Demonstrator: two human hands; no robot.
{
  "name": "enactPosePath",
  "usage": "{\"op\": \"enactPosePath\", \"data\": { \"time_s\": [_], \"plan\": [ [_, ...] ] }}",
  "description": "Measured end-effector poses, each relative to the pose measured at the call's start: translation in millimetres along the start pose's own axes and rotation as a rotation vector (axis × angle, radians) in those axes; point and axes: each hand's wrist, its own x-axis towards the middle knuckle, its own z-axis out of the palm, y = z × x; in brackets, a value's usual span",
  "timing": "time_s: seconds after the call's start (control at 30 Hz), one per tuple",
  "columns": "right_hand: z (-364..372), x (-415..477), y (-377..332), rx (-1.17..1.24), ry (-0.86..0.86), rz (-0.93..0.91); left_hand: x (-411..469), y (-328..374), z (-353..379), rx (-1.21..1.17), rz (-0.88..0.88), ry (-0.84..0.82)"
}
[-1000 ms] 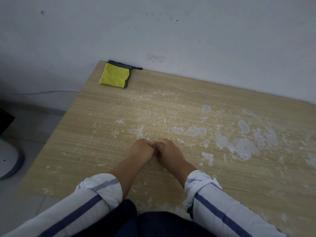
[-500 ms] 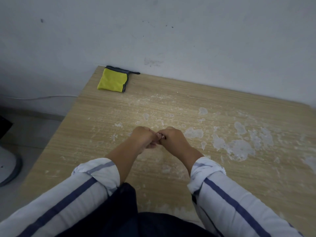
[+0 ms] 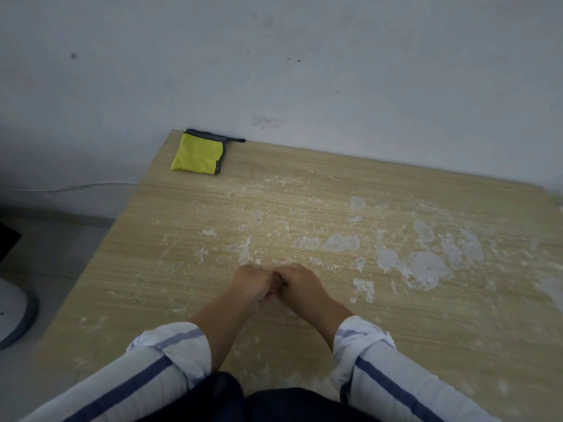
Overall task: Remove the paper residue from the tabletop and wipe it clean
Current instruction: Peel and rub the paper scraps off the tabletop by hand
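Yellow cloth (image 3: 196, 156) lies folded at the far left corner of the worktop (image 3: 170, 269), by the wall, untouched. Left hand (image 3: 251, 283) and right hand (image 3: 300, 284) meet at near middle, fingers curled, knuckles touching. Cannot tell if they pinch a scrap between them. Paper residue (image 3: 426, 269) sits in white patches, thickest right of the hands, with flecks across the middle. Step looks like picking residue, early on; wiping not begun. Next: loosen the big right patches, then fetch the cloth.
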Motion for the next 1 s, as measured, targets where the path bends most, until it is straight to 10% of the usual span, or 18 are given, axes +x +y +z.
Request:
{"op": "enactPosePath", "data": {
  "time_s": [1.0],
  "plan": [
    [-152,-113,148,0.036,0.327,0.366,-52,84,238,0.005,0.222,-0.146]
  ]
}}
